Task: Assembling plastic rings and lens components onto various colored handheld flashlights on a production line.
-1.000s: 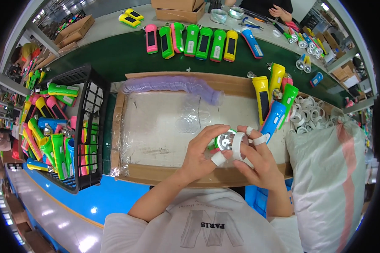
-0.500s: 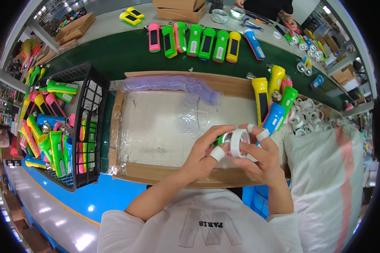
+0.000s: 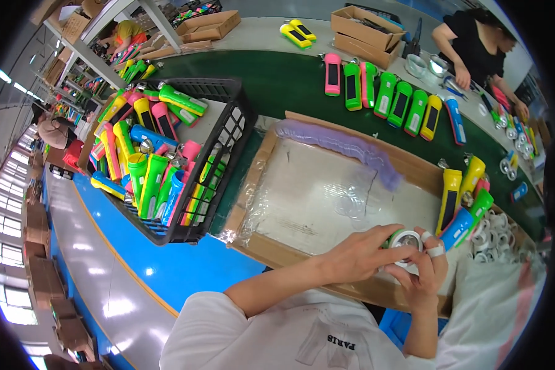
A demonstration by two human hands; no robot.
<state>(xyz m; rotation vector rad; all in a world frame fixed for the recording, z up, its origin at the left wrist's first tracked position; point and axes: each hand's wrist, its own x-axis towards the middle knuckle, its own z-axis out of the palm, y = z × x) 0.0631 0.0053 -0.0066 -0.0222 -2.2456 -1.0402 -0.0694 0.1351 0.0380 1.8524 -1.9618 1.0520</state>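
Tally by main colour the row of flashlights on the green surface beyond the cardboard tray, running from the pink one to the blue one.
Pink flashlight: 1
Green flashlights: 5
Yellow flashlight: 1
Blue flashlight: 1
Total: 8

Eight flashlights [image 3: 400, 102] lie aligned, one flashlight [image 3: 407, 238] is held

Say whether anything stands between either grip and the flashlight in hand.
Nothing visible does: the left grip holds the flashlight, and the right grip touches the white ring around its front.
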